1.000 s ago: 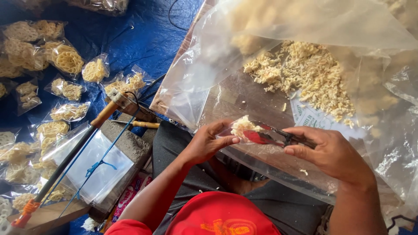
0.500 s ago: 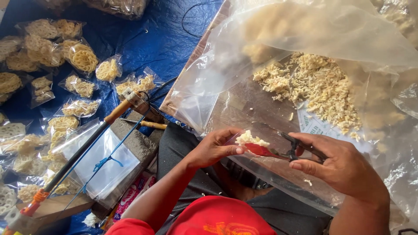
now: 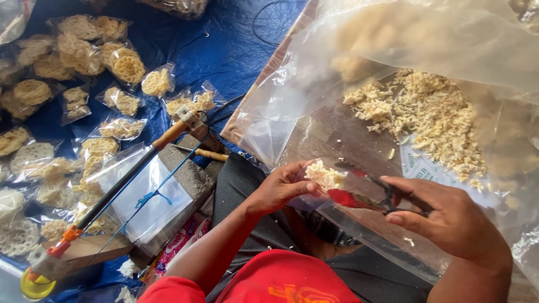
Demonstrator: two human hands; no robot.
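My left hand (image 3: pixel 279 188) pinches the mouth of a small clear bag (image 3: pixel 323 185) that holds a clump of pale crackers. My right hand (image 3: pixel 449 220) grips dark tongs with red tips (image 3: pixel 359 197), whose red ends reach into that bag right beside my left fingers. Both hands hover over my lap, just in front of a wooden board (image 3: pixel 331 132). A loose heap of pale cracker bits (image 3: pixel 426 112) lies on the board under a big clear plastic sheet (image 3: pixel 393 45).
A lever-type sealer with a long wooden and black handle (image 3: pixel 120 185) and blue cord stands at my left over a stack of flat clear bags (image 3: pixel 140 205). Several filled packets of round lattice crackers (image 3: pixel 84 62) are strewn on the blue tarp (image 3: pixel 191 39).
The view has shifted, so everything sits lower and further right. The tongs' red tips have gone deeper into the small bag and the cracker clump sits by my left fingertips.
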